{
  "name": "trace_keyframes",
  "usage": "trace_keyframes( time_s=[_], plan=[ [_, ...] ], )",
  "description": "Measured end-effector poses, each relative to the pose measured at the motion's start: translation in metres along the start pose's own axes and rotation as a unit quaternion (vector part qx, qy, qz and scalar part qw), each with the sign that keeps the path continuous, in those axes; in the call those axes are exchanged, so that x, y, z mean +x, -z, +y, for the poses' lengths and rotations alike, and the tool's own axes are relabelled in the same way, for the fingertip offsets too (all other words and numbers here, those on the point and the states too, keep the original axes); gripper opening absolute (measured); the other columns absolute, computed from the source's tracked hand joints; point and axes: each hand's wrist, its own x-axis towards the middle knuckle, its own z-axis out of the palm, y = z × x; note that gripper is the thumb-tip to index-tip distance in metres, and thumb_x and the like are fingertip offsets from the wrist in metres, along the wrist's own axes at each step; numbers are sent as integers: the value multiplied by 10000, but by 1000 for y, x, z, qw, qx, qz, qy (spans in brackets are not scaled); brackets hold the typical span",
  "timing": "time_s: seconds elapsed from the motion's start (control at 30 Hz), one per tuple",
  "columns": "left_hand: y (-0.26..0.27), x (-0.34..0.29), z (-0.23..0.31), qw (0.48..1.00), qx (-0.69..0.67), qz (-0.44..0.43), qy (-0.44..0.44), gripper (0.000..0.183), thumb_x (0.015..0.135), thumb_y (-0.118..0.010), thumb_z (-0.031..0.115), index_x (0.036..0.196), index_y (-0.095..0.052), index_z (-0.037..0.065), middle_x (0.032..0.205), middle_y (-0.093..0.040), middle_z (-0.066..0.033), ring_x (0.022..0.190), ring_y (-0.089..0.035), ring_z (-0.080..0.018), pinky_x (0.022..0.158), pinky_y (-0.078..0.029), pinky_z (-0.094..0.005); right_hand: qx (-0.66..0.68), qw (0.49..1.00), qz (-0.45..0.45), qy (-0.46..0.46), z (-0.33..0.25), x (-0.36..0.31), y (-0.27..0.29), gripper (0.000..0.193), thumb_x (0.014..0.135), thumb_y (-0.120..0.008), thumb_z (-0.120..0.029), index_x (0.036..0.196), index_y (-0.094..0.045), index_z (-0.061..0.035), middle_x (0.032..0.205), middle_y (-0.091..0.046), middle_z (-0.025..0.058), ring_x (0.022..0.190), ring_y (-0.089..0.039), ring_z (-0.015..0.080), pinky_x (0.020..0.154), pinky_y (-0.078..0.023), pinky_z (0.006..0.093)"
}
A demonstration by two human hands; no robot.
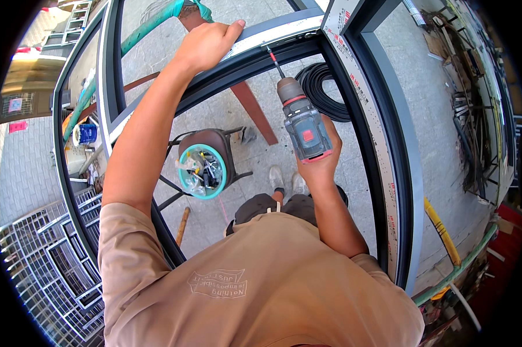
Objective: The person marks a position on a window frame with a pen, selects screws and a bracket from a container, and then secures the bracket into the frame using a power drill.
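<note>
Left hand (pixel 206 43) lies palm-down on the upper bar of a dark frame (pixel 284 43), fingers curled over its far edge, gripping it. Right hand (pixel 318 159) is closed around the grip of a drill (pixel 301 121), held upright, with the bit pointing up and away at the underside of the same bar; the tip meets the bar just right of the left hand. The drill has a grey body, a red band behind its chuck and a red square on its back.

A white protective strip (pixel 382 168) with small red marks runs along the right upright of the frame and carries on over the top corner. Below the bar, a stool (pixel 211 147) bears a round teal-rimmed tub (pixel 203 172) of loose small parts. A black coil (pixel 324 89) lies on the paving behind the drill. At far left, small pink and red rectangular signs (pixel 17 115) show on a wall, too blurred to tell more.

Left arm reaches up, nearly straight; right arm is bent at the elbow, forearm raised.
</note>
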Motion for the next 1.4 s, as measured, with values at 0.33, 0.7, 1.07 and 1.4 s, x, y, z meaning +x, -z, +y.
trace_keyframes(
  time_s=[0.33, 0.7, 1.07, 1.4],
  plan=[
    [-1, 0, -2, 1000, 11, 2, -10, 753, 1104, -332, 593, 1050, -809, 13, 1098, -762, -299, 1097, -695, -502, 1008, -518, -552, -34, 999, -19, -2, -12, 10, 6, 412, 772, -846, -9, 1148, -683, 31, 1021, -721, 169, 909, -717, 317, 845, -562, 393],
    [1, -1, 1, 1000, 12, 13, -9, 716, 1107, -350, 560, 1048, -815, 19, 1087, -762, -299, 1076, -701, -494, 1006, -521, -550, 51, 991, -58, -105, -17, 15, 3, 266, 818, -789, 34, 1072, -715, 3, 1022, -743, 145, 930, -738, 300, 852, -565, 368],
    [-2, 3, 2, 1000, -3, 16, -3, 698, 1096, -380, 564, 1032, -815, 23, 1057, -764, -292, 1062, -701, -490, 994, -520, -544, -22, 1000, -22, 3, -5, 26, 6, 331, 737, -817, -16, 1047, -705, -10, 925, -663, 144, 859, -666, 354, 784, -527, 396],
    [2, 3, 1, 1000, -17, 10, 16, 678, 1086, -398, 556, 1019, -838, 45, 1017, -783, -254, 1075, -713, -457, 1006, -530, -534, -201, 976, -55, 59, -29, 40, 20, 460, 717, -798, 18, 1159, -765, -109, 1020, -682, 82, 1018, -656, 345, 879, -528, 450]
  ],
)
